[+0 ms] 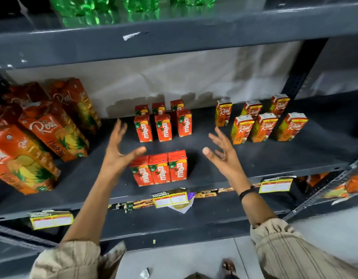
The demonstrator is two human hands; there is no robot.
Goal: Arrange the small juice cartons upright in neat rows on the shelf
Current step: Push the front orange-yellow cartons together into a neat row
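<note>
Head view, looking down past my striped beige sleeves: my left hand (118, 152) and my right hand (221, 152) hang over the dark grey metal shelf (274, 158), both spread wide with fingers fanned and nothing in either one. Between them, near the front edge, stands the front row of three small red-orange Maaza juice cartons (159, 170), upright, packed side to side and facing out; my left thumb is just beside the leftmost one, and I cannot tell if it touches. I judge this row is set and I am either letting go or about to square it up. Yellow paper price tags (171, 199) hang off the shelf lip below. Behind the front row is a bare strip, then the back block of six small Maaza cartons (163, 122) in two rows of three, all upright. The next move, I think, calls for closing both palms on the front three and sliding them back in line with that block without tipping any. To the right stand the small Real juice cartons (260, 119), upright but loosely spaced and slightly turned. At left, the big orange Real pineapple cartons (53, 127) crowd my left elbow's side. Green plastic bottles (105, 7) sit on the shelf above.
</note>
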